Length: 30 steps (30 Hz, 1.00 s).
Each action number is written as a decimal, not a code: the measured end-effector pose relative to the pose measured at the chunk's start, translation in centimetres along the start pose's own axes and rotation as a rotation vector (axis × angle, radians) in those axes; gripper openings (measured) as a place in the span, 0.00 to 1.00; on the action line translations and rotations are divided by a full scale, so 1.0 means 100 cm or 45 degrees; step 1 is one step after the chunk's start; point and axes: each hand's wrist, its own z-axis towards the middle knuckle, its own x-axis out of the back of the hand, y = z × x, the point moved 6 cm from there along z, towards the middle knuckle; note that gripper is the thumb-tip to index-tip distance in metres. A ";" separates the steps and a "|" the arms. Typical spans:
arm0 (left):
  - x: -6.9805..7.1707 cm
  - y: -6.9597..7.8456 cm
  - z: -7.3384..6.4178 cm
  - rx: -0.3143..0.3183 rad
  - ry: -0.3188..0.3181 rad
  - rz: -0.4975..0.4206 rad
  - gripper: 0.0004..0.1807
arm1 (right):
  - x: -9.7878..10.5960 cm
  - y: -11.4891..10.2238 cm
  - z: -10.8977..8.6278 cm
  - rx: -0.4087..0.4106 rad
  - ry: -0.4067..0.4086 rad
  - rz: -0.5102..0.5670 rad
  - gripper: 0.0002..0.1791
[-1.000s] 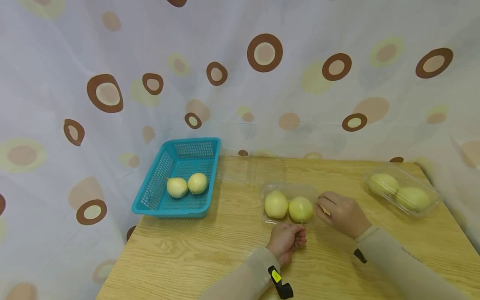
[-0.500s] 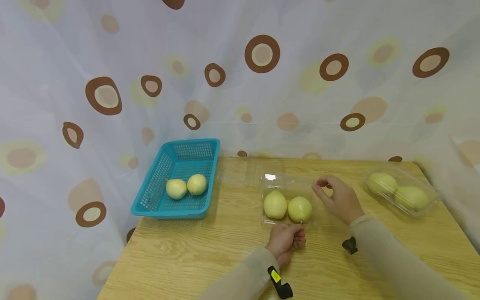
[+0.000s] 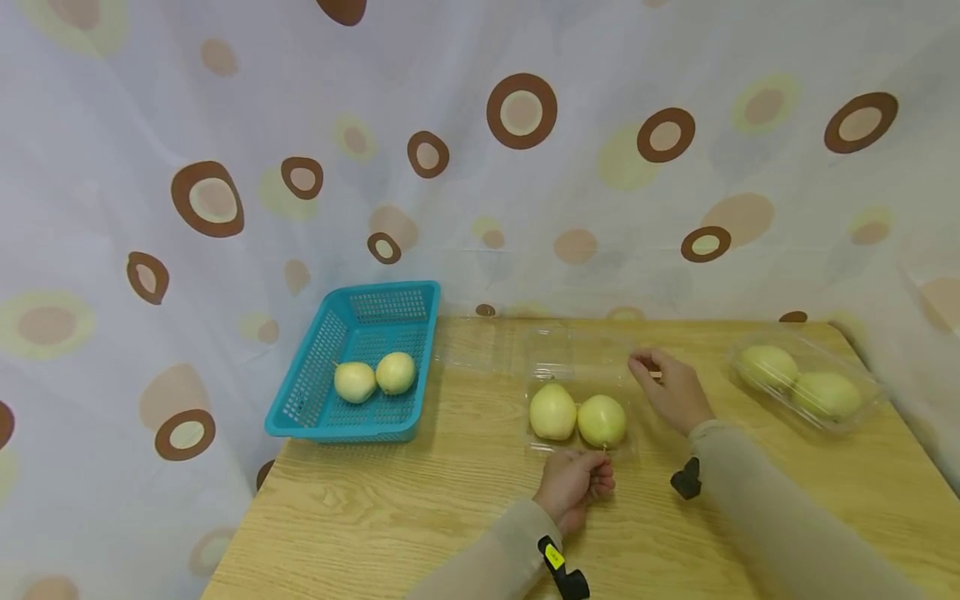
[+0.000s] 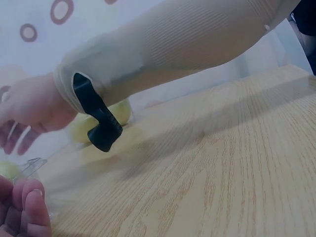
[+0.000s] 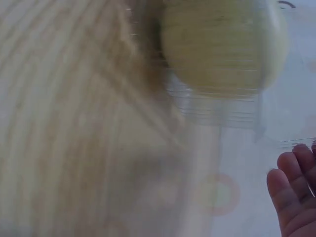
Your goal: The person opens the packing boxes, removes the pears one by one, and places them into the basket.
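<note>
Two pale yellow-green pears, the left one (image 3: 552, 412) and the right one (image 3: 602, 421), sit side by side in a clear plastic clamshell box (image 3: 540, 447) at mid-table. At its front edge, my left hand (image 3: 572, 487) pinches the rim between thumb and forefinger, below the right pear. My right hand (image 3: 673, 390) holds the right corner of the clear lid (image 3: 592, 354), which stands raised behind the pears. In the right wrist view, fingertips (image 5: 289, 173) meet a thin lid edge, and one pear (image 5: 222, 47) shows blurred through plastic. The left wrist view shows the left fingers (image 4: 34, 205) curled.
To the left stands a blue perforated basket (image 3: 341, 429) holding two pears (image 3: 375, 379). At the table's right lies a closed clear box (image 3: 851, 425) with two pears inside. Another clear plastic container (image 3: 468, 342) lies at the back, near the patterned curtain (image 3: 450, 208).
My right hand has moved up and away from the box's right side, lifting the lid upward and back. My left hand has stayed at the front rim.
</note>
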 end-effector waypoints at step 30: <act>0.000 -0.003 0.003 0.008 -0.032 0.000 0.10 | -0.033 0.031 -0.013 -0.269 -0.163 0.176 0.32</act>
